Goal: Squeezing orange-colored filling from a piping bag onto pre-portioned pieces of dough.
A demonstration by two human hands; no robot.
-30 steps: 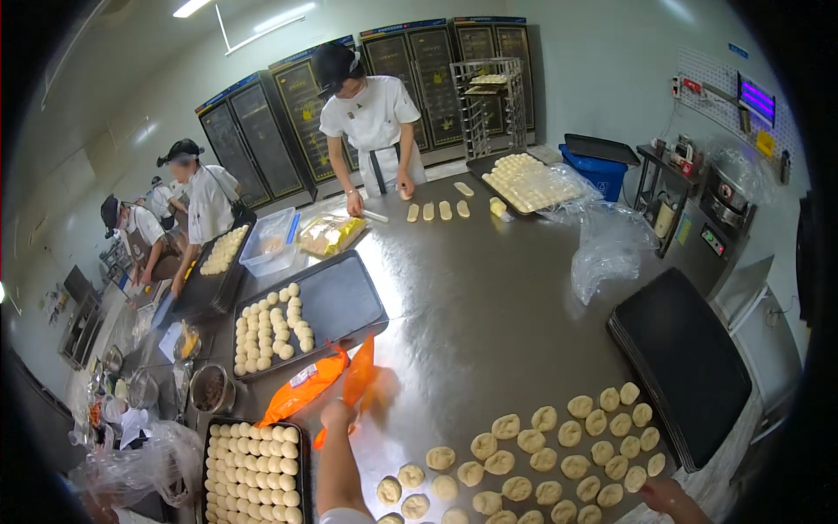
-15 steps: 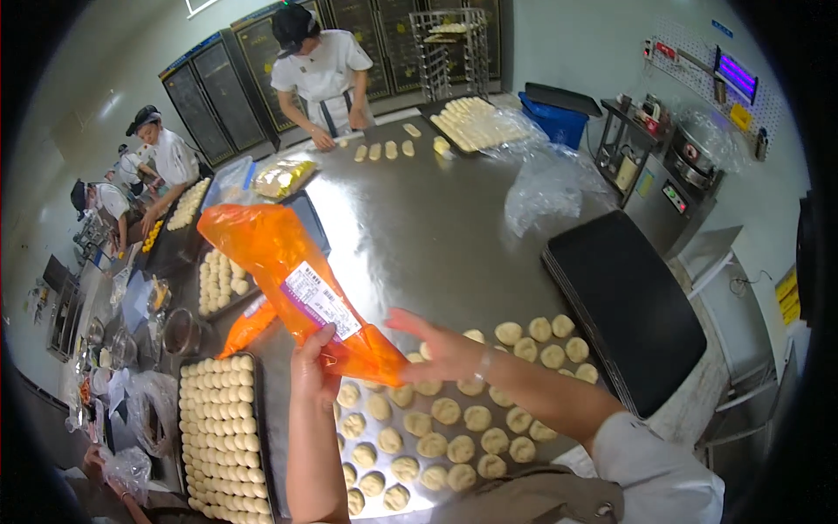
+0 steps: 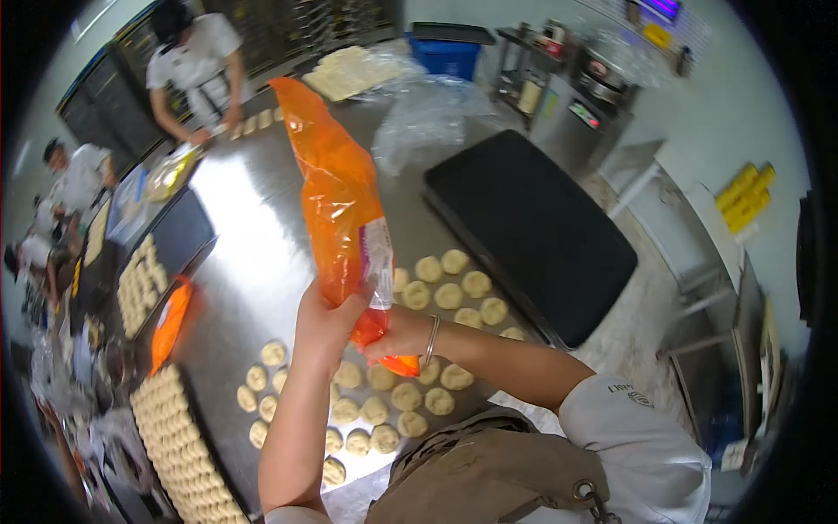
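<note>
An orange plastic piping bag stands upright above the steel table, its open end pointing up. My left hand grips its lower part from the left. My right hand, with a bracelet at the wrist, holds the bag's narrow bottom tip from the right. Several round flat dough pieces lie on the table below and around both hands.
A black baking tray lies to the right. Trays of dough rounds sit at lower left, with another orange bag beside them. Crumpled clear plastic lies at the back. Other people work at the far and left sides.
The bag has been raised from a slanted position to upright and closer to the camera. My right hand has moved in from the right onto the bag's lower tip.
</note>
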